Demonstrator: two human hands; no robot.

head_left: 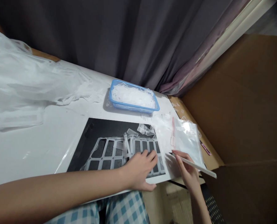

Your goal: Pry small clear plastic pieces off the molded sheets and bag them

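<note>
On the white table (45,152) lies a black mat (88,132), bearing a clear plastic frame sheet (101,159). The blue basket (136,107) behind holds translucent pieces; a clear bag (188,138) lies to the right. The left hand (139,169) rests on the sheet, fingers slightly apart. The right hand (187,171) has its fingers clamped on a slim white tool (200,167), dark tip near the mat's edge.
</note>
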